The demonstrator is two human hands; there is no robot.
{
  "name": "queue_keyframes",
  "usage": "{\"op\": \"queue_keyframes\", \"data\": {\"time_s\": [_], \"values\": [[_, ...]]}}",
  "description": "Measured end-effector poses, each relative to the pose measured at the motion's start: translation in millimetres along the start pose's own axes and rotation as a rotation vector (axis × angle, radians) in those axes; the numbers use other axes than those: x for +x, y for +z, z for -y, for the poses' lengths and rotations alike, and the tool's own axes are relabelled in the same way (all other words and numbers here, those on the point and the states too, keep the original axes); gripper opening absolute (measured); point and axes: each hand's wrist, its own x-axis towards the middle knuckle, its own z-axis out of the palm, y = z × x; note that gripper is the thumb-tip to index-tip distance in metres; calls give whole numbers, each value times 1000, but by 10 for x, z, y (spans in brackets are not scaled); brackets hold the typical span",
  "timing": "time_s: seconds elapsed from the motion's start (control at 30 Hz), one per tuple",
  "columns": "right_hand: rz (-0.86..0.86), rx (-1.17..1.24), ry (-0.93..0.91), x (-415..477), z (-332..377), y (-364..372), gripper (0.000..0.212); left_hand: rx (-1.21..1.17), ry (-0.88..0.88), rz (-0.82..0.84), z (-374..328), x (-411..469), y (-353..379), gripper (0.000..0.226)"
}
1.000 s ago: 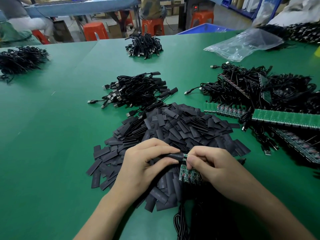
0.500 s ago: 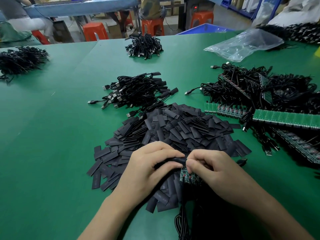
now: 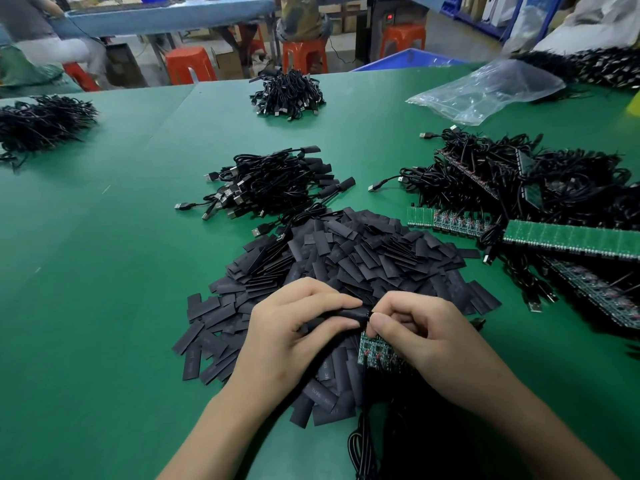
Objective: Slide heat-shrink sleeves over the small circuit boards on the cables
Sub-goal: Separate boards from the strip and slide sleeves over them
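My left hand [image 3: 294, 329] grips a black heat-shrink sleeve [image 3: 341, 315], its mouth meeting the top of a strip of small green circuit boards [image 3: 375, 353].

My left fingers curl round the sleeve, which lies crosswise, just above the near edge of the heap of flat black sleeves [image 3: 363, 258]. My right hand [image 3: 427, 336] is closed, thumb and forefinger pinching the strip's top end right at the sleeve's opening. Thin black cables [image 3: 362, 445] trail from the boards toward me. All of it sits on the green table mat [image 3: 104, 306]. Beyond the heap lies a bundle of black USB cables [image 3: 277, 183]. To the right are long green board panels [image 3: 568, 240], and further back a clear plastic bag [image 3: 485, 91].
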Motion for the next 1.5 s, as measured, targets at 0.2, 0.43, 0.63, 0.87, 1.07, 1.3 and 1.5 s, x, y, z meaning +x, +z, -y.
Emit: {"op": "queue_keyframes", "data": {"time_s": [0.2,0.43,0.63,0.87,1.07,1.3,1.5], "values": [[17,6,4,9,-29,15,20,20,40,-8,-7,-4,32,18],[52,48,28,15,-38,-7,20,45,69,-49,4,-25,53,16],[54,49,26,5,-24,-13,20,-2,69,-30,27,-29,70,15],[50,16,12,8,-27,1,22,-7,83,11,49,-23,65,14],[33,47,21,17,-51,12,22,-19,15,-45,12,4,51,20],[-8,136,25,33,-80,24,27,-59,-151,-246,-5,8,50,27],[-73,74,-4,28,-119,80,25,52,-88,-251,-25,-6,93,21]]}}
